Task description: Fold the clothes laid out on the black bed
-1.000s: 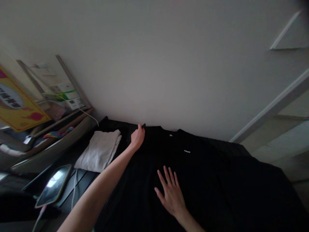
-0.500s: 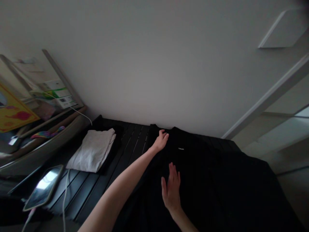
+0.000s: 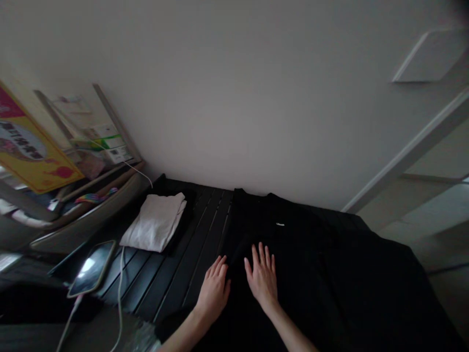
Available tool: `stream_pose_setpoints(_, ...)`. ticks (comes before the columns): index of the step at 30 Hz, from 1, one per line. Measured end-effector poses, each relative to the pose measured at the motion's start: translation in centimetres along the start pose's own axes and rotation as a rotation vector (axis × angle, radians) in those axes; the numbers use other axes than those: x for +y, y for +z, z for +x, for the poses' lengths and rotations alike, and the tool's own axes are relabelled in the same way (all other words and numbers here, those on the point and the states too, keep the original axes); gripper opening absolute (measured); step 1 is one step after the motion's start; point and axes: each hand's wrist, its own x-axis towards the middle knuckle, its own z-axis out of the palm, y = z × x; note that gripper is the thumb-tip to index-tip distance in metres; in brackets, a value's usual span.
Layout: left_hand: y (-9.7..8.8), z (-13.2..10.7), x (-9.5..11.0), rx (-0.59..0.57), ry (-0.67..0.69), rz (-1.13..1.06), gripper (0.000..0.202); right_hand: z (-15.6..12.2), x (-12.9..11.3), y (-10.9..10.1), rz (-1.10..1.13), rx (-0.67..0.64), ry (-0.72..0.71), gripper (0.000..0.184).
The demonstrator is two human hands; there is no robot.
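One folded white garment [image 3: 154, 224] is sitting on dark slats [image 3: 183, 286] left of the left hand [image 3: 214, 293]; that hand and the right hand [image 3: 262, 278] are lying open, gripping nothing, on a black shirt [image 3: 304, 259], which is spreading unfolded beneath and rightward of them.

A black T-shirt [image 3: 293, 254] lies spread on the dark slatted tabletop [image 3: 190, 274], with its collar toward the white wall [image 3: 234, 98]. The person's right hand [image 3: 262, 278] rests on the shirt, and the left hand [image 3: 214, 291] lies at the shirt's left edge, near the right hand. Left of the shirt, and apart from it, lies a folded white cloth [image 3: 154, 222]. Further left and nearer to the person is a flat rectangular smartphone [image 3: 91, 269], with a thin white cable [image 3: 119, 293] just on its right. Behind them, at far left, leans a yellow paper poster [image 3: 29, 146].
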Motion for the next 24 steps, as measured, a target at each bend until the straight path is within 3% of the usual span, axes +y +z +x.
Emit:
stream_pose_setpoints(3, -0.4, -3.4, 0.4, 0.042, -0.115, 0.016, 0.033, -0.1, 0.0, 0.2, 0.018, 0.024, 0.002, 0.066)
stream_pose_setpoints(7, -1.4, -7.3, 1.1, 0.051, -0.140, 0.024, 0.030, -0.5, 0.0, 0.4, 0.058, 0.087, 0.000, 0.065)
stream_pose_setpoints(12, -4.0, -11.0, 2.5, -0.078, -0.083, 0.010, 0.021, -0.4, 0.5, 0.7, 0.097, 0.178, 0.069, 0.066)
stream_pose_setpoints(18, -6.0, -12.7, 3.6, -0.184, -0.043, -0.018, 0.021, 3.2, 2.5, -1.0, -0.037, -0.009, 0.089, 0.070)
stream_pose_setpoints(21, -5.1, -12.8, 4.1, -0.251, -0.028, -0.009, 0.028, 4.8, 3.7, -2.4, -0.084, 0.001, 0.074, 0.073)
stream_pose_setpoints(24, -3.6, -12.5, 4.9, -0.414, 0.001, -0.010, 0.032, 4.9, 5.1, -2.9, -0.110, 0.029, 0.021, 0.073)
